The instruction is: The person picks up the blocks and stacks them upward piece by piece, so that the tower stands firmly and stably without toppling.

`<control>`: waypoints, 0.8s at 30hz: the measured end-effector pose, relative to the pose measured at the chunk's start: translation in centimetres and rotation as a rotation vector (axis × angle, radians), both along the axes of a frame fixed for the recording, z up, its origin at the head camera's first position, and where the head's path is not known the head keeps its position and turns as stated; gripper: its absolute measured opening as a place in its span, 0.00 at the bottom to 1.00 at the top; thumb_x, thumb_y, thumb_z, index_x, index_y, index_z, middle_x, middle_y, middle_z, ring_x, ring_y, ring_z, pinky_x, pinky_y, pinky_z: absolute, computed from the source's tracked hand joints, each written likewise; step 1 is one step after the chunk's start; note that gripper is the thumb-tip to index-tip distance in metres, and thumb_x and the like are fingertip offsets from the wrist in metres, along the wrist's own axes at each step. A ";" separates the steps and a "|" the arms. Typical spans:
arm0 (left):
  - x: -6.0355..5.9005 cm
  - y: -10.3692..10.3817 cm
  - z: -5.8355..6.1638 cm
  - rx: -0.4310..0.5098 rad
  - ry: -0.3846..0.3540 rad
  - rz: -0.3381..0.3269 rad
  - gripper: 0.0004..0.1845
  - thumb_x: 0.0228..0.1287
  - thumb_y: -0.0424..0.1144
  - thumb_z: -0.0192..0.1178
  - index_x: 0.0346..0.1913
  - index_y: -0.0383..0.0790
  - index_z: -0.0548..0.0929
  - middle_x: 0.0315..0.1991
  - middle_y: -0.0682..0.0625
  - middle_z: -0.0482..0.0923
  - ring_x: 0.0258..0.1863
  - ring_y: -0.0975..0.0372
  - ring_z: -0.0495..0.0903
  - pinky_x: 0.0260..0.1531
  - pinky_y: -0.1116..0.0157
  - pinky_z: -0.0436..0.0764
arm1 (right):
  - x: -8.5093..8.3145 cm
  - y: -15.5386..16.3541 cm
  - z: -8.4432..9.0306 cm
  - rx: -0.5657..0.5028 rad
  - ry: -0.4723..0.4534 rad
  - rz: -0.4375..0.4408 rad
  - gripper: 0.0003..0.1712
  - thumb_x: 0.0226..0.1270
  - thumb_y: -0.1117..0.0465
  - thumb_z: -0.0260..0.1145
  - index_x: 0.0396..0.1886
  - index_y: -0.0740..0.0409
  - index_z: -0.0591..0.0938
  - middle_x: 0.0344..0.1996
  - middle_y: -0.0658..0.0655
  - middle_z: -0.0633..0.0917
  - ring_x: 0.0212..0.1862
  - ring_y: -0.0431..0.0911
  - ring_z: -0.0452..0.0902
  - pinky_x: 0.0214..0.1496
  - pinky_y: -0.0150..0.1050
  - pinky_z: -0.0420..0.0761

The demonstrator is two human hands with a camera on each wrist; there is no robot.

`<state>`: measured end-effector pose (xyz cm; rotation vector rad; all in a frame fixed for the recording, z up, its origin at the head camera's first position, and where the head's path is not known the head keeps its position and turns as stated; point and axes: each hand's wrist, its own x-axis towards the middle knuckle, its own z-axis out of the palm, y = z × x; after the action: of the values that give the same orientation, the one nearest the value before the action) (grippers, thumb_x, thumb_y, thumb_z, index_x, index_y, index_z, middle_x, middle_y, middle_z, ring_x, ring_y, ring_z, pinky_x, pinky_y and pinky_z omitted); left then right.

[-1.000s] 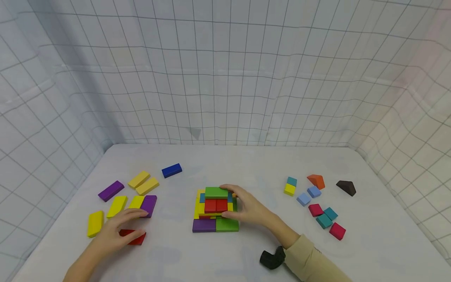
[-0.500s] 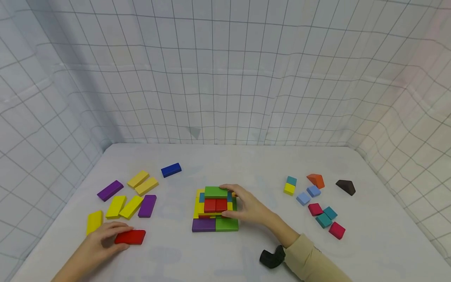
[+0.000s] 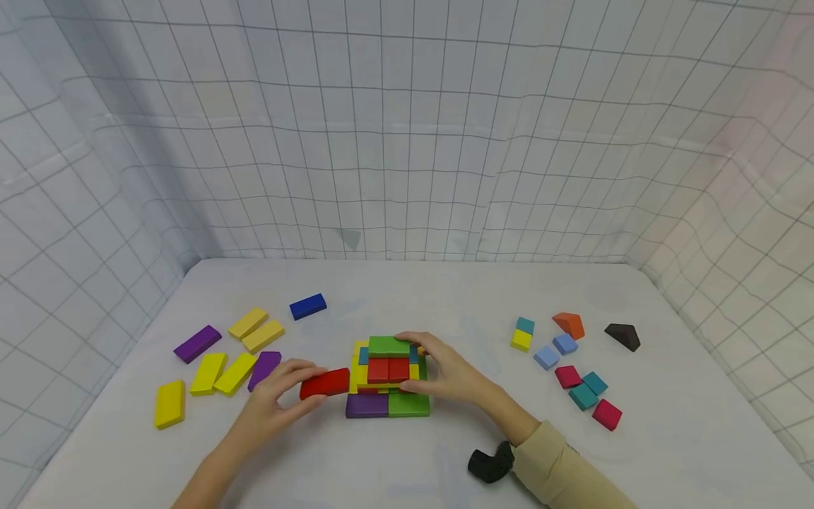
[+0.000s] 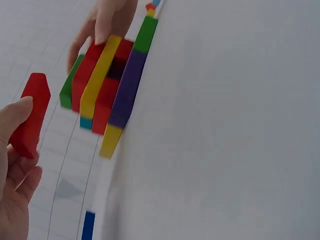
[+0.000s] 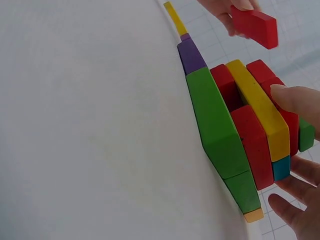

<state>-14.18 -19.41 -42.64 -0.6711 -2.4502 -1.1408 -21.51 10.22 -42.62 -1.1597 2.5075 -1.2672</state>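
My left hand pinches a red rectangular block at its left end. The block hangs tilted above the table, just left of a layered block stack. Purple and green blocks form the stack's front base, with red, yellow and blue ones above. Two red blocks face front in the upper part, below a green block. My right hand grips the stack's upper right side. Its thumb presses a red block in the right wrist view, while the other fingers reach behind the stack.
Several yellow blocks, purple blocks and a dark blue block lie to the left. Small cubes, an orange piece and a dark brown piece lie right. A black curved object sits by the right sleeve.
My left hand has picked up the red block from the front left and carried it right and upward to the stack. The right hand has stayed where it was.
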 end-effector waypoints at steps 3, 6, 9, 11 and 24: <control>-0.9 2.5 -0.1 0.004 0.060 -0.052 0.19 0.49 0.31 0.68 0.48 0.42 0.81 0.44 0.53 0.75 0.46 0.65 0.71 0.45 0.78 0.74 | -0.1 0.0 0.0 -0.008 0.007 0.011 0.39 0.56 0.52 0.68 0.65 0.49 0.62 0.61 0.48 0.68 0.58 0.41 0.65 0.59 0.45 0.70; -1.8 4.4 -0.4 -0.024 0.135 -0.093 0.19 0.50 0.33 0.67 0.48 0.40 0.80 0.45 0.52 0.74 0.47 0.62 0.70 0.47 0.76 0.74 | -0.1 0.0 -0.1 -0.012 0.019 0.023 0.39 0.56 0.53 0.69 0.65 0.49 0.62 0.61 0.48 0.68 0.58 0.41 0.65 0.59 0.45 0.70; -2.5 5.6 -0.5 -0.062 0.215 -0.112 0.18 0.52 0.36 0.66 0.48 0.38 0.80 0.46 0.50 0.74 0.47 0.60 0.70 0.45 0.68 0.76 | -0.2 0.0 -0.1 -0.013 0.026 0.033 0.39 0.56 0.53 0.69 0.66 0.49 0.61 0.61 0.47 0.68 0.59 0.41 0.65 0.59 0.45 0.70; -2.8 6.1 -0.6 -0.085 0.250 -0.118 0.17 0.54 0.38 0.65 0.48 0.38 0.80 0.46 0.49 0.74 0.46 0.58 0.70 0.45 0.62 0.76 | -0.3 0.0 -0.1 -0.014 0.030 0.040 0.39 0.56 0.53 0.69 0.66 0.49 0.61 0.61 0.47 0.68 0.59 0.41 0.65 0.59 0.44 0.70; -3.5 7.2 -0.9 -0.229 0.390 -0.073 0.22 0.63 0.55 0.51 0.45 0.40 0.81 0.49 0.45 0.70 0.49 0.52 0.67 0.47 0.53 0.61 | -0.3 0.2 -0.3 -0.021 0.036 0.050 0.40 0.55 0.54 0.69 0.65 0.49 0.61 0.60 0.47 0.69 0.57 0.40 0.66 0.58 0.43 0.71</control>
<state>-17.69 -12.23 -43.50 -0.9567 -2.2481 -0.6769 -21.81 10.40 -42.91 -1.2527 2.4792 -1.2741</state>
